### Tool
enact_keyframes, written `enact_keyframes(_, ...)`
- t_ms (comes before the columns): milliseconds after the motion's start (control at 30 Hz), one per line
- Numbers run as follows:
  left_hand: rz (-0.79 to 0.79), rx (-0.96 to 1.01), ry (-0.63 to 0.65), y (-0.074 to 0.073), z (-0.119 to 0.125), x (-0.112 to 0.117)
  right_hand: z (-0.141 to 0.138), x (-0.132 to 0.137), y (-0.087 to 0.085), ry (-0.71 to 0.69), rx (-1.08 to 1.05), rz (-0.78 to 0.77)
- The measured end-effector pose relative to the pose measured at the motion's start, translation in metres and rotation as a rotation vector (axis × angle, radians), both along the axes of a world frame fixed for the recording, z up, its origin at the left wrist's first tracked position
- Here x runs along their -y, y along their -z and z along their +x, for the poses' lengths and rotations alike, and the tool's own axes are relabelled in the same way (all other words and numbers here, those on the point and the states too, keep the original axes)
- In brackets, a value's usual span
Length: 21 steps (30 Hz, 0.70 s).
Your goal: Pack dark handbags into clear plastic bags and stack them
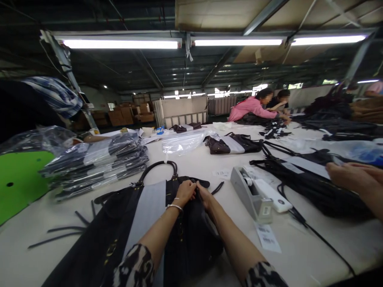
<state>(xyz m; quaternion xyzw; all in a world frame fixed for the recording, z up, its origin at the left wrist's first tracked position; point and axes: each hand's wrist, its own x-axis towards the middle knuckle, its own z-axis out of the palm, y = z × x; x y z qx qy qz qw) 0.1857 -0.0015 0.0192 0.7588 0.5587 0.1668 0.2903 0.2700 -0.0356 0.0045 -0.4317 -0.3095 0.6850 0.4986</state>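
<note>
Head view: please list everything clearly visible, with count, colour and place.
Near bag: one, black, foreground.
Table: one, white, underneath.
Wrapped stack: one, dark, left.
Board: one, green, left edge.
Plastic sheet: one, clear, middle.
Tape dispenser: one, grey, centre-right.
Brown bag: one, brown, beyond dispenser.
Long device: one, white, beside dispenser.
Labels: several, white, near dispenser.
Right bag: at least one, black, right.
Boxes: several, brown, back left.
Lamps: several, white, overhead.
Other people: several, one pink-clad, far side, right edge.
Left hand, right hand: two, bare, on near bag.

legible text: none | label sheet on table: blurred | sticker on tape dispenser: blurred
</note>
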Motion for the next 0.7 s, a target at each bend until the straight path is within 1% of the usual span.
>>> enact_keyframes(100, 0.06, 0.039, 0.028, 0.019, -0.005, 0.006, 0.001, 0.015, 0.003, 0.008, -0.038, -0.064)
enact_keyframes(200, 0.103, 0.076, 0.095, 0.028, -0.015, 0.009, 0.013, 0.052, -0.003, 0.051, -0.033, -0.058)
enact_keyframes(300, 0.127, 0.103, 0.166, 0.032, -0.019, 0.012, 0.034, 0.108, -0.012, 0.086, 0.143, -0.022)
enact_keyframes(367, 0.138, 0.109, 0.198, 0.033, -0.019, 0.015, 0.045, 0.144, -0.017, 0.073, 0.303, 0.016)
enact_keyframes(433, 0.138, 0.1, 0.235, 0.032, -0.018, 0.017, 0.049, 0.172, -0.018, 0.039, 0.437, 0.101)
enact_keyframes(500, 0.127, 0.08, 0.289, 0.028, -0.019, 0.021, 0.046, 0.186, -0.013, -0.004, 0.526, 0.214)
enact_keyframes(567, 0.105, 0.056, 0.354, 0.023, -0.022, 0.029, 0.039, 0.189, -0.006, -0.036, 0.547, 0.281)
enact_keyframes(700, 0.06, -0.002, 0.45, 0.014, -0.035, 0.061, 0.024, 0.188, 0.002, -0.074, 0.529, 0.278)
